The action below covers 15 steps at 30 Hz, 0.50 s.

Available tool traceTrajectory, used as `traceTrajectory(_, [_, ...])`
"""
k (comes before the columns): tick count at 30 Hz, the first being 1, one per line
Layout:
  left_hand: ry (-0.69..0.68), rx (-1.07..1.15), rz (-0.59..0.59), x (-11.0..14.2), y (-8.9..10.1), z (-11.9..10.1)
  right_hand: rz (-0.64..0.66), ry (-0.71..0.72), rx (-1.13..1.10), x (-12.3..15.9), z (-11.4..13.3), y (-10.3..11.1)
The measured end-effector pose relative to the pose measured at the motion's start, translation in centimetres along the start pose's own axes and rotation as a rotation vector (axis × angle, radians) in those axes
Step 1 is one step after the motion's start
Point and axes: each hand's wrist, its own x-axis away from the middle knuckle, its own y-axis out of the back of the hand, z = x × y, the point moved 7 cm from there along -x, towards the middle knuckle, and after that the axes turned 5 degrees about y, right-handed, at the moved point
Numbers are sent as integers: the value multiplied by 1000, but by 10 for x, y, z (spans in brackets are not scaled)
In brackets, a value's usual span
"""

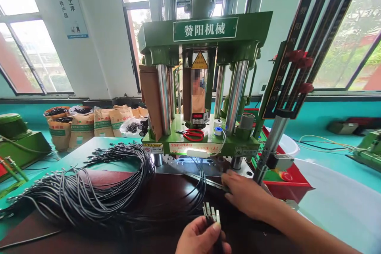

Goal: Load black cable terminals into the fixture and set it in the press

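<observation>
My left hand point(202, 237) is at the bottom centre, fingers pinched round a small bunch of metal cable plugs point(211, 213) that stick up from it. My right hand point(245, 194) reaches forward onto a flat metal mould bar point(205, 181) at the foot of the green press point(205, 87); its fingers curl over the bar's end. Several thin black cables point(200, 174) loop from the bar back toward me. A big bundle of black cables point(89, 190) lies on the dark table point(166, 198) to the left.
Red scissors point(193, 134) and a solder spool point(218, 131) rest on the press's green platen. A black slotted rail point(300, 55) leans at the right above a red tray point(285, 178). A white tub point(342, 202) sits right. Sacks point(80, 125) stand behind, under the windows.
</observation>
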Motion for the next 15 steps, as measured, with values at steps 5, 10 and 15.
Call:
traceTrajectory(5, [-6,-103,28,-8,-11,-1,121,-352,-797,68,-31,-13])
traceTrajectory(10, [-40,-297,22,-23,-26,6,-129,-506,-1366,100,-20,-57])
traceTrajectory(15, [-24,-515,-19,-28,-33,11,-359,-623,-1431,98,-13,-73])
